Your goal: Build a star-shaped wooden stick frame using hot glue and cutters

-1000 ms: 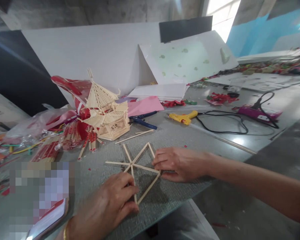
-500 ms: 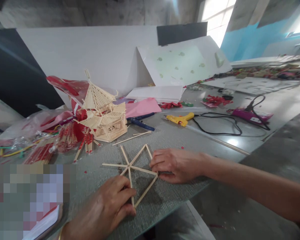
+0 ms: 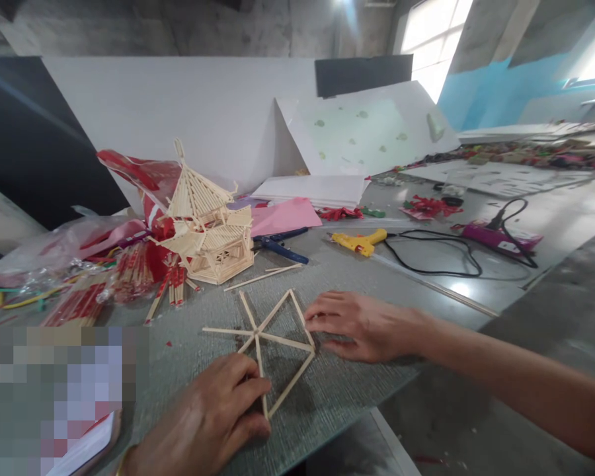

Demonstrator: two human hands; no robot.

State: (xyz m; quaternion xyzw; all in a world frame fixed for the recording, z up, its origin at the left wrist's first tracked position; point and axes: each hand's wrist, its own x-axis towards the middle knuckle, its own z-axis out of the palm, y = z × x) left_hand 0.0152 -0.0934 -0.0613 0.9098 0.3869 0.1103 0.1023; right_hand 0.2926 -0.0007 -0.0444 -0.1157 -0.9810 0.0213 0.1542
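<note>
A flat frame of thin wooden sticks point(image 3: 283, 340) lies on the grey table. Its spokes meet at one hub, and outer sticks join some of the spoke ends on the right side. My left hand point(image 3: 218, 403) pinches a lower spoke between thumb and fingers, near the bottom corner; its palm hides part of another spoke. At the right corner is my right hand point(image 3: 364, 327), thumb and fingers apart, with the fingertips at the outer right stick. Behind the frame stands a small pagoda model point(image 3: 211, 231) built of similar sticks.
Loose sticks point(image 3: 262, 276) and blue-handled pliers point(image 3: 282, 244) lie beside the pagoda. A yellow glue gun point(image 3: 359, 241) with a black cord rests farther right. Bundled sticks in plastic point(image 3: 133, 271) crowd the left. The table's front edge point(image 3: 347, 426) runs close below my hands.
My right hand's thumb and fingers have spread and eased off the frame's right corner, exposing more of the outer stick. My left hand keeps its grip. The view has shifted slightly.
</note>
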